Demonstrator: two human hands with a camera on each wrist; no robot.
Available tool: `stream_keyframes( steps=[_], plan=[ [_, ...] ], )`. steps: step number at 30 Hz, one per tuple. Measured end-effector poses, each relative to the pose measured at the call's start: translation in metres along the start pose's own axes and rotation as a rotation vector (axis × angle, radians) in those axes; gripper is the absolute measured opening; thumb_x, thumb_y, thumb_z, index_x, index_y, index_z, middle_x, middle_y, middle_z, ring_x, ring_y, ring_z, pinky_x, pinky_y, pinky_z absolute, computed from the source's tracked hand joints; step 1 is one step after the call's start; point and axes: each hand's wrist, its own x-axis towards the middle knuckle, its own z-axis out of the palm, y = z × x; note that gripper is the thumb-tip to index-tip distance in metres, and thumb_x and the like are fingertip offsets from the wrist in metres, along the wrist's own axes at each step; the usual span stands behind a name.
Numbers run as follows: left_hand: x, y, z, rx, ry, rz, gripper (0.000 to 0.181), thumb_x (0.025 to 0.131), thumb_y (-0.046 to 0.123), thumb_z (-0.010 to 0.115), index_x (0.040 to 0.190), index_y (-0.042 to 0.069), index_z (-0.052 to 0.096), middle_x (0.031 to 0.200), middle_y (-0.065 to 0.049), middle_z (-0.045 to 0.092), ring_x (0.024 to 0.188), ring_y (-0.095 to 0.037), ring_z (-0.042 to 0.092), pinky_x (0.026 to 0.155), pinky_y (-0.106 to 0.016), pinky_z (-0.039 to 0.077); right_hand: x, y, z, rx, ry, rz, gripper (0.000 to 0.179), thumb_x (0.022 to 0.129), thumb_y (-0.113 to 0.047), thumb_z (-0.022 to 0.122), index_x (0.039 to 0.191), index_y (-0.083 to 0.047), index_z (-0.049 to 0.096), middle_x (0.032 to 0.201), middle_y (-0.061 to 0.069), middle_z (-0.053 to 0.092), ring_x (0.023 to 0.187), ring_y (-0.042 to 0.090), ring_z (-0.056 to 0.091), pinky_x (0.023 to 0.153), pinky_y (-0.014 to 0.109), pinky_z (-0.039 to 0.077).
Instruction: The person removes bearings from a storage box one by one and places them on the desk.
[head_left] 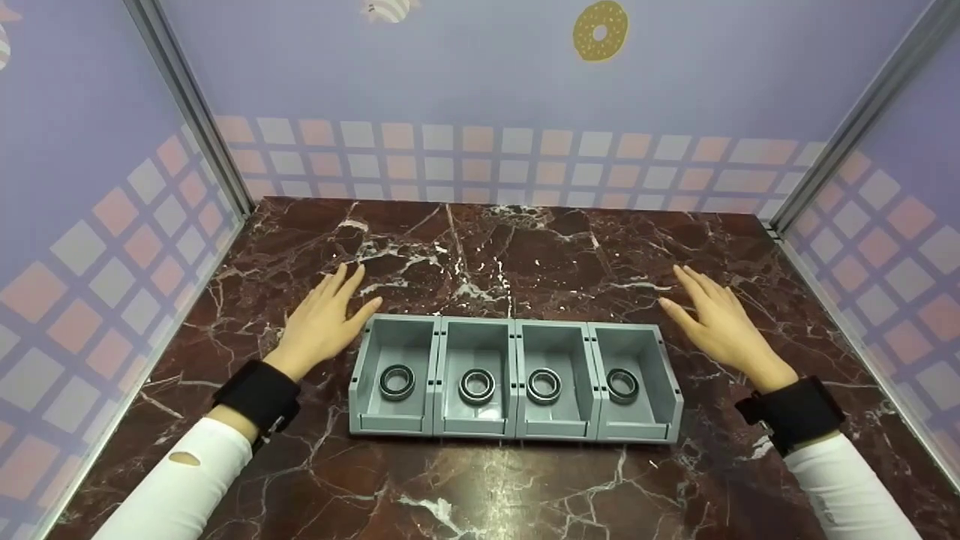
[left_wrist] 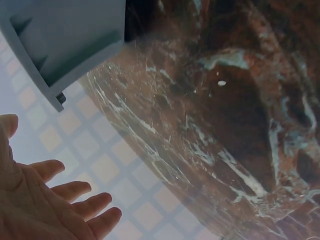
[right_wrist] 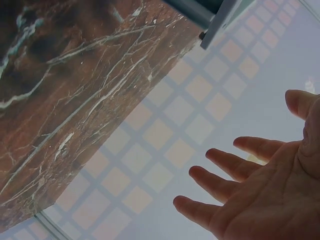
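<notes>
Several grey-blue plastic bins stand joined in a row on the marble-patterned table, each with one ring-shaped bearing lying inside. These are the far-left bearing, the second bearing, the third bearing and the far-right bearing. My left hand is beside the row's left end, fingers straight and spread, thumb near the bin's back corner. On the right, my right hand is held apart from the bins, its fingers extended too. In the wrist views, both the left palm and right palm hold nothing.
The dark red marble table is enclosed by purple walls with pink and white squares. Metal posts rise at the left corner and right corner. Black bands wrap the left wrist and right wrist.
</notes>
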Motion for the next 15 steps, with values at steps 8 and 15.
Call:
stream_keyframes(
  steps=[8, 15],
  plan=[
    [-0.018, 0.001, 0.004, -0.022, -0.025, -0.011, 0.078, 0.107, 0.056, 0.042, 0.165, 0.008, 0.021, 0.167, -0.026, 0.018, 0.151, -0.049, 0.021, 0.114, -0.067, 0.024, -0.013, -0.002, 0.008, 0.025, -0.034, -0.025, 0.074, 0.11, -0.042, 0.047, 0.162, 0.003, 0.022, 0.163, 0.033, 0.023, 0.148, 0.056, 0.019, 0.116, 0.07, 0.013],
    [-0.026, 0.003, 0.008, -0.047, -0.039, -0.01, 0.08, 0.107, 0.055, 0.044, 0.165, 0.005, 0.021, 0.166, -0.026, 0.021, 0.148, -0.051, 0.027, 0.11, -0.07, 0.03, -0.026, 0.0, 0.014, 0.052, -0.041, -0.023, 0.073, 0.11, -0.04, 0.049, 0.162, 0.003, 0.022, 0.161, 0.035, 0.025, 0.146, 0.056, 0.023, 0.114, 0.069, 0.019]
  ],
)
